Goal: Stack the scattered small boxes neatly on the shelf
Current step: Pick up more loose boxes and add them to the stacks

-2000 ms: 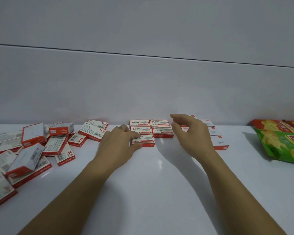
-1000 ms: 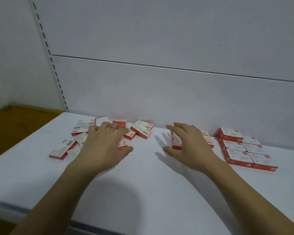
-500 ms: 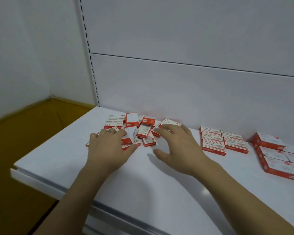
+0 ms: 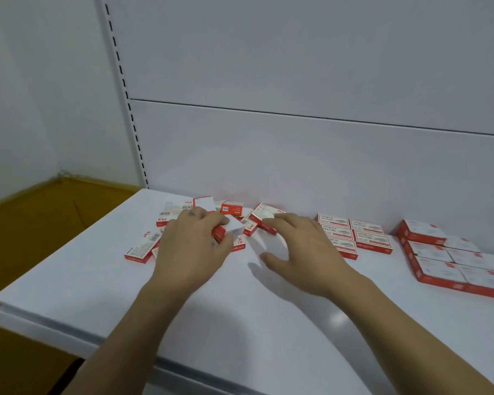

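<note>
A heap of scattered small red-and-white boxes (image 4: 180, 208) lies at the back left of the white shelf (image 4: 126, 292). My left hand (image 4: 191, 249) is over the heap, and its fingers and thumb pinch one tilted small box (image 4: 234, 227). My right hand (image 4: 303, 252) hovers just right of the heap with fingers spread, its fingertips at a tilted box (image 4: 264, 212). A neat flat group of boxes (image 4: 362, 235) lies to the right of that hand.
A second, larger tidy block of boxes (image 4: 445, 258) sits at the far right. The shelf's back panel (image 4: 297, 155) rises right behind the boxes. The left shelf end drops to a yellow floor (image 4: 40, 218). A slotted upright (image 4: 126, 109) stands at the back left.
My view swung left from the neat group to the scattered heap. Both hands moved to the heap, and my left hand has closed on one box and tipped it up.
</note>
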